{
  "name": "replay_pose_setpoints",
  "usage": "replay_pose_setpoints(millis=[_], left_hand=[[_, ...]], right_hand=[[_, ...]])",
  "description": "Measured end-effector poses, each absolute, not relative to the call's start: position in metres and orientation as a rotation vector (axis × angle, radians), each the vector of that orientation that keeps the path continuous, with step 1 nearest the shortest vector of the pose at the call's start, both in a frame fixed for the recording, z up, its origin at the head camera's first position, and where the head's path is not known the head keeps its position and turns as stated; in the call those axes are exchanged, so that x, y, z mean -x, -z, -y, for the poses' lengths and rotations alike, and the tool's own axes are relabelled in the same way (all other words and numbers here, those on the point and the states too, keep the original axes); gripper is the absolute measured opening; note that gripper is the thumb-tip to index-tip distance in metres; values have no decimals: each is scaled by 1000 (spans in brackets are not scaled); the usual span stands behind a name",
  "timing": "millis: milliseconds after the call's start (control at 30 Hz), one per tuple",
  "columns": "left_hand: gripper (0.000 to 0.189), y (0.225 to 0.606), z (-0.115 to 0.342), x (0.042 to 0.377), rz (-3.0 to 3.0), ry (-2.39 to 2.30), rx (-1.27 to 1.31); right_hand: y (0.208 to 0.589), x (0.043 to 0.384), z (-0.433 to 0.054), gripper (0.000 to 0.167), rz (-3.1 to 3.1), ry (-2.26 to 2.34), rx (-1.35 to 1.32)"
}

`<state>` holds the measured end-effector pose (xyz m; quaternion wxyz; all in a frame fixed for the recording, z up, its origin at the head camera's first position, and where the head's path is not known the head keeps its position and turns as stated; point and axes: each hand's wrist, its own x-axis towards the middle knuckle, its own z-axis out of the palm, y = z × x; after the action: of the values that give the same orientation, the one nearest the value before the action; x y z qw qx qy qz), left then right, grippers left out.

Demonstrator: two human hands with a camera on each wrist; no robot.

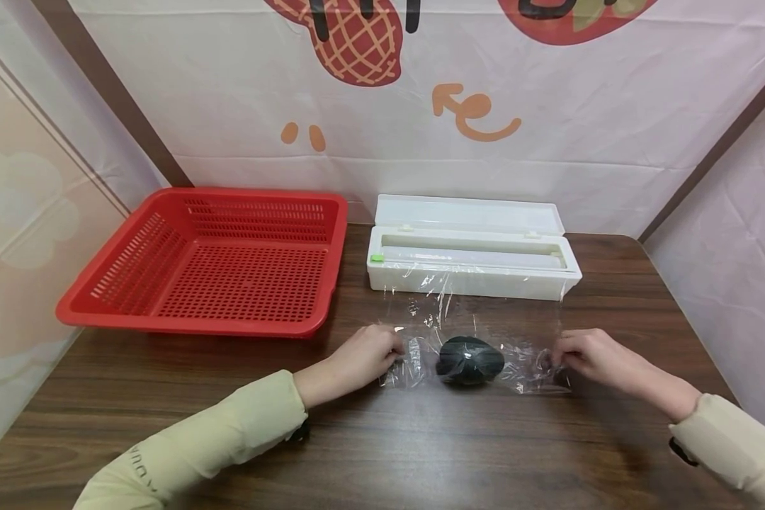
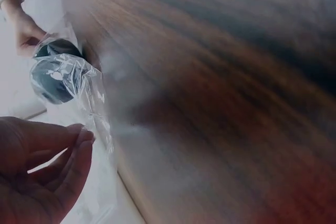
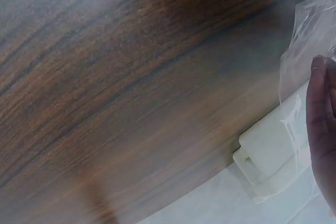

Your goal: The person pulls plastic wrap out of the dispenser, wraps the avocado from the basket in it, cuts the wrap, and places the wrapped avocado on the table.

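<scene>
A dark, egg-shaped avocado (image 1: 469, 360) lies on the table under a sheet of clear cling film (image 1: 414, 361). The film stretches from the white cling film box (image 1: 472, 283) over the avocado. My left hand (image 1: 375, 352) pinches the near left part of the film between thumb and fingers, as the left wrist view shows with the hand (image 2: 47, 166) close up. At the film's right edge my right hand (image 1: 596, 359) pinches it too. In the right wrist view that hand (image 3: 323, 124) is partly cut off by the frame.
A red plastic basket (image 1: 328, 297) with slotted walls stands at the back left. The box's lid (image 1: 468, 214) is up, showing the roll (image 1: 472, 257) inside, with a green slider (image 1: 377, 258) at its left end. A printed cloth (image 1: 382, 156) hangs behind the wooden table (image 1: 408, 453).
</scene>
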<state>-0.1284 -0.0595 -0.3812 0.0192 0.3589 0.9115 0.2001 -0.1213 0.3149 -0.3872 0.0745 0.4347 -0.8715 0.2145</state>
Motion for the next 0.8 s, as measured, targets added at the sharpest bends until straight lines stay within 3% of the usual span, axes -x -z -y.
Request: replay_pose_setpoints(millis=[133,433,800], left_hand=[[2,382,58,129,-2812,-564,-1140],[13,386,56,129,-2750,-446,-1150],[13,390,56,130,-2751,-447,-1203]], right_hand=[[390,122,-314,31,2625,-615,-1359],[397,123,-310,21,2634,-649,-1417],[404,126,-310,27,2651,-673,-1419]])
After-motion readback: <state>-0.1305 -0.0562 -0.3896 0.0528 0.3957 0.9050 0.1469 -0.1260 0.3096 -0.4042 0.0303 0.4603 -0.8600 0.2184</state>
